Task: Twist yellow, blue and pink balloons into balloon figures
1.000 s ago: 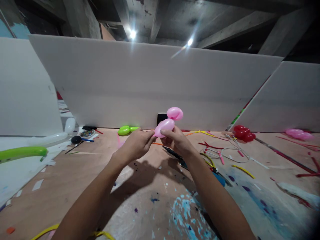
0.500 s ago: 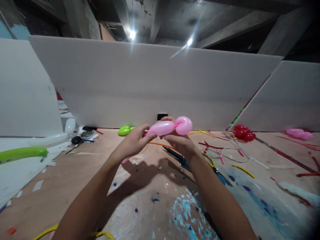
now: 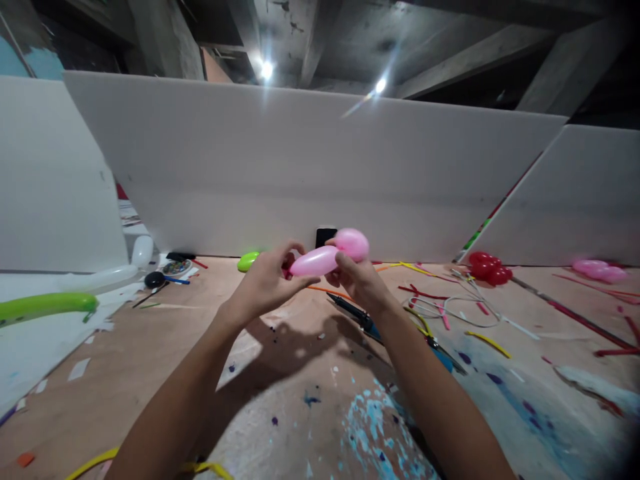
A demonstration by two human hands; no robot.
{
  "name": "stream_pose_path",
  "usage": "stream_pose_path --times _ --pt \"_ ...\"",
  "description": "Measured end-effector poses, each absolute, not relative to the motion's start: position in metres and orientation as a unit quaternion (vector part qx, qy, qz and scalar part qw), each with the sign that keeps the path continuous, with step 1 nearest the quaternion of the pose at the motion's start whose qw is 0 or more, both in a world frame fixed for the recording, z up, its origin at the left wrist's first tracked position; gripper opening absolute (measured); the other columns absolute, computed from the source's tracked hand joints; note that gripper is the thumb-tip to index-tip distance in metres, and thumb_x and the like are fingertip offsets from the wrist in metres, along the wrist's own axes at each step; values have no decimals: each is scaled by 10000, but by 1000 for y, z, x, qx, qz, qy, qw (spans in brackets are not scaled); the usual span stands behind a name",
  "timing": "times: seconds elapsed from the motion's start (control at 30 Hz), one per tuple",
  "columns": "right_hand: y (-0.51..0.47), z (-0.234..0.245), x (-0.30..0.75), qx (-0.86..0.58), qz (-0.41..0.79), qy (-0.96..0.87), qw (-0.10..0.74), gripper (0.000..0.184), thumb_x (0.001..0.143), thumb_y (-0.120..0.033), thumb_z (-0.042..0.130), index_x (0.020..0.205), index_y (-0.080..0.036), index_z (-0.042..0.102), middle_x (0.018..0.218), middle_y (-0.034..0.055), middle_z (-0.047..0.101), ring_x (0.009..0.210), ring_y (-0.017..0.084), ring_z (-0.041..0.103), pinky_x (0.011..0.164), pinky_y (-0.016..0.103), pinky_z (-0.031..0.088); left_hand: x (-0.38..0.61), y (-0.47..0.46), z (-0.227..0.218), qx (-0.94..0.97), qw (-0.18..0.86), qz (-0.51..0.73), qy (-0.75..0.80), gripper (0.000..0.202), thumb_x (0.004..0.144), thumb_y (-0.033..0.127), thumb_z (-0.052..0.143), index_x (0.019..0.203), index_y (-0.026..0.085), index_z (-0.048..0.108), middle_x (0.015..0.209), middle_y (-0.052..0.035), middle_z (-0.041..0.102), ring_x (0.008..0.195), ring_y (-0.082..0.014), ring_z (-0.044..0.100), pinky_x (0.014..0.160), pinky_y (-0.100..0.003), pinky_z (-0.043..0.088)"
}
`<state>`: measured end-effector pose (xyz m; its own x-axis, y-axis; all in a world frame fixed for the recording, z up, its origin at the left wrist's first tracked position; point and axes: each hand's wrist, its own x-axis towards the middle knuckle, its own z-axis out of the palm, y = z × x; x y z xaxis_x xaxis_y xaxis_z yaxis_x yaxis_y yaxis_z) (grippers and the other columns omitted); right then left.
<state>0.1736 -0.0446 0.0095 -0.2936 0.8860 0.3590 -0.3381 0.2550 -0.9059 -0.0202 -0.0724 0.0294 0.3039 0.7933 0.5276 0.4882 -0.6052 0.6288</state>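
Between my hands is a pink modelling balloon (image 3: 315, 261), held above the table. It has a long section on the left and a rounder bulb on the right, with a pinched joint between them. My right hand (image 3: 357, 277) is closed around that joint, thumb in front. My left hand (image 3: 270, 273) curls at the balloon's left end, fingers behind it and thumb stretched along beneath. The left end is partly hidden by the fingers. Behind my left hand lies a green balloon (image 3: 247, 261).
A pen-like black tool (image 3: 350, 308) lies beneath my right hand, with blue-handled pliers (image 3: 443, 353) to its right. A pale cable (image 3: 450, 303), red balloons (image 3: 489, 268) and balloon scraps lie on the right. A long green balloon (image 3: 47, 307) is at left. White boards (image 3: 300, 167) stand behind.
The round bulb has moved left and nearer the long section. My right thumb has come up over the joint, and my left hand's fingers have lifted and opened somewhat.
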Motion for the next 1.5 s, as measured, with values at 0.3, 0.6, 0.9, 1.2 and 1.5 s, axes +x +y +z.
stream_pose_path --times 0.3,0.6,0.9,1.2,1.5 --pt "-39 1 146 -240 543 -463 658 323 733 -474 699 871 -209 574 755 -23 538 640 100 500 610 229 440 -11 -67 15 805 -42 445 390 204 823 280 638 1005 189 612 848 -41 691 729 -157 600 674 -273 416" --pt "-43 -2 149 -342 489 -546 589 304 760 -476 599 883 -206 535 645 -51 466 516 89 426 465 204 356 -18 -63 17 854 -67 396 330 255 848 286 635 1096 239 669 866 -31 698 747 -151 606 700 -288 385" --pt "-52 11 164 -331 358 -730 478 75 775 -239 535 830 -189 552 784 3 540 729 140 502 666 253 408 -29 -63 20 885 59 382 261 243 835 304 658 1073 262 688 946 -31 741 788 -134 648 773 -287 437" --pt "-58 19 172 -326 322 -804 379 78 693 -138 492 726 -187 544 695 -10 525 644 133 450 576 238 347 -30 -63 22 839 242 382 302 469 663 342 799 1022 161 558 898 -50 673 792 -161 631 677 -254 481" --pt "-63 18 165 -323 300 -852 283 81 719 -132 463 712 -178 530 711 7 579 650 140 489 582 246 364 -22 -77 25 891 115 336 282 1003 533 340 873 1390 290 353 1324 -114 508 1150 -275 549 917 -384 482"
